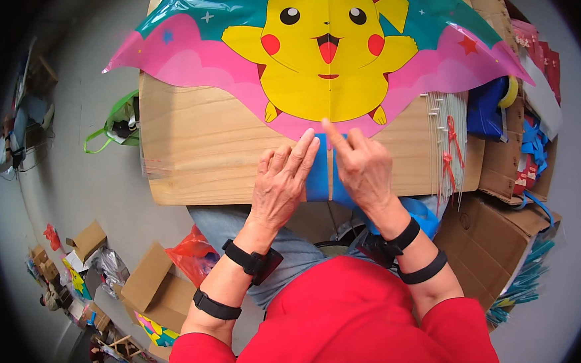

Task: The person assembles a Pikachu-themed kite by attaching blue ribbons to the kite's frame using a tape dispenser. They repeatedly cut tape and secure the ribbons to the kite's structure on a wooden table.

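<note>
Here, right hand (pixel 364 167) (index) touches kite (pixel 326 63).

I see kite (pixel 238 95) teal and pink, yellow cartoon figure (pixel 328 92), red cheeks (pixel 270 45), stars (pixel 468 45). Ribbon (pixel 316 173) plain blue. Table (pixel 198 140) pale wood-grain. Shirt (pixel 339 318) solid red. Straps (pixel 216 306) black. Bag (pixel 118 112) lime green.

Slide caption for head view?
Left hand and right hand at flat blue strips beside a pink-edged plastic kite on a pale wooden table.
</note>
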Available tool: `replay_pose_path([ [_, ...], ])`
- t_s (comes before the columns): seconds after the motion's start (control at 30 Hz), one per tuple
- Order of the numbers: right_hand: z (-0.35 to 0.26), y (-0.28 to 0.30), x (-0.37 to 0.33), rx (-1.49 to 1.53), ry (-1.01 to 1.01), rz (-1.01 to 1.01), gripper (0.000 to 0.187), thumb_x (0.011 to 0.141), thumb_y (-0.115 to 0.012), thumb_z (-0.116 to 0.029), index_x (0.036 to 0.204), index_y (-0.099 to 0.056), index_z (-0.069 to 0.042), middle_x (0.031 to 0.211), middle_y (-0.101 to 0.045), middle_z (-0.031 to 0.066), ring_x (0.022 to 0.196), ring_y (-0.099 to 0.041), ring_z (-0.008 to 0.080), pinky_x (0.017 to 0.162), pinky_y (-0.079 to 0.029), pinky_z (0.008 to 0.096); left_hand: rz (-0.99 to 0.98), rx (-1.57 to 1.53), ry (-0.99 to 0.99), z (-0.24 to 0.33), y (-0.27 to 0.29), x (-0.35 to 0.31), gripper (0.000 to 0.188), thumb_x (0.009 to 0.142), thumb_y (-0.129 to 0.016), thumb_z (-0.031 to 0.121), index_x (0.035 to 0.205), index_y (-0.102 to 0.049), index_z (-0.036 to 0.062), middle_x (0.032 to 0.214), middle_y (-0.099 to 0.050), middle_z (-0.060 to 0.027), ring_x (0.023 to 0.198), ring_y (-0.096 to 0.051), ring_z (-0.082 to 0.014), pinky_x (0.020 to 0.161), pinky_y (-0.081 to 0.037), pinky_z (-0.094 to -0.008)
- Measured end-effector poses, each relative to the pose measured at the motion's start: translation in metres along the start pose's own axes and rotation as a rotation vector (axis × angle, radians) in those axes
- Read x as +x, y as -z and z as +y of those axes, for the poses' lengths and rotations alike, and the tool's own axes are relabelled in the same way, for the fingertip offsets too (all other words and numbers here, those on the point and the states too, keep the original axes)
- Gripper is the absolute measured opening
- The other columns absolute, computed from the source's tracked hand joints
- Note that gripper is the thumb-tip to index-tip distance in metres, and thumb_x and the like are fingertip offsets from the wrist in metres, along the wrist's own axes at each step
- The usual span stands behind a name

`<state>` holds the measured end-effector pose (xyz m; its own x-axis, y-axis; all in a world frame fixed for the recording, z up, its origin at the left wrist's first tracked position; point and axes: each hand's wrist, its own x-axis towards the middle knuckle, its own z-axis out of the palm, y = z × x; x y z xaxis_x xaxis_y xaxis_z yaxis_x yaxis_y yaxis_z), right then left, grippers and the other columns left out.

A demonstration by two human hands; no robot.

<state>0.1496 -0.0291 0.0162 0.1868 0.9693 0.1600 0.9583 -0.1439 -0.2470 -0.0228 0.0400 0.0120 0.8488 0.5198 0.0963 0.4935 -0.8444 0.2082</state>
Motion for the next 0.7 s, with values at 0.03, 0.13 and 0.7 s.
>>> replay_pose_path([
  [0.03, -0.004, -0.001, -0.007, -0.054, 0.045, -0.041, 0.049, 0.080, -0.059, -0.012, 0.129, -0.062, -0.012, 0.075, -0.050, 0.0054, 0.058, -0.054, 0.0198, 0.054, -0.041, 0.0336, -0.020, 0.066, 0.009, 0.002, 0.000, 0.002, 0.064, 0.078, -0.059, 0.016, 0.141, -0.048, 0.0103, 0.149, -0.043, 0.0001, 0.113, -0.051, -0.0225, 0.103, -0.036, -0.0387],
  [0.13, -0.009, -0.011, -0.024, -0.111, 0.053, -0.076, 0.051, 0.080, -0.059, -0.013, 0.131, -0.060, -0.011, 0.075, -0.049, 0.0056, 0.060, -0.055, 0.0202, 0.055, -0.042, 0.0339, -0.081, 0.242, 0.042, 0.007, -0.001, 0.003, 0.063, 0.080, -0.056, 0.016, 0.143, -0.046, 0.0112, 0.152, -0.040, 0.0007, 0.116, -0.049, -0.0219, 0.104, -0.033, -0.0400],
  [0.7, 0.140, 0.117, 0.003, 0.118, -0.340, 0.582, 0.042, 0.087, -0.060, -0.008, 0.128, -0.056, 0.001, 0.098, -0.062, 0.0168, 0.090, -0.061, 0.0333, 0.080, -0.051, 0.0428, -0.103, 0.006, 0.026, 0.059, 0.014, 0.019, 0.067, 0.086, -0.064, 0.032, 0.145, -0.041, 0.0090, 0.155, -0.033, -0.0083, 0.146, -0.023, -0.0291, 0.116, 0.000, -0.0639],
])
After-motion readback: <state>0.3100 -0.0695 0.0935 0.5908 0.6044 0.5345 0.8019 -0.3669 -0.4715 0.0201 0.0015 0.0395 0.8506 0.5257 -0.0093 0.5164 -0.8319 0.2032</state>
